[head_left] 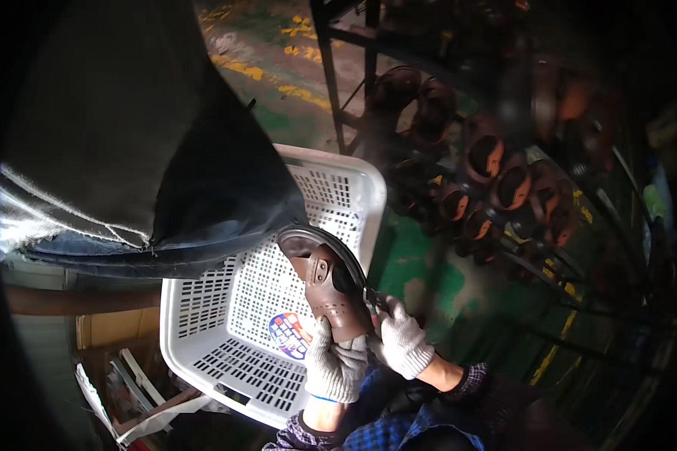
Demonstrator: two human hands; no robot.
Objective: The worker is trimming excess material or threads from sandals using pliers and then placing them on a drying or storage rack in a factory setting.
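A brown leather shoe (337,310) with a dark sole and a riveted strap is held tilted over a white plastic basket (203,301). My left hand (335,366), in a white knitted glove, is closed around the shoe's lower end, its thumb on the upper. In a matching glove, my right hand (403,342) is closed at the sole's right edge. A small dark metal tool (374,298) pokes out of its fingers against that edge; its exact kind is hard to make out. Inside the basket a round blue and red label (290,334) shows.
Large dark fabric (226,173) hangs over the basket's upper left. To the right, a dark metal rack (331,75) holds several brown shoes (485,158). Cardboard and scraps (132,383) lie at the lower left. The floor (429,282) is green with worn yellow lines.
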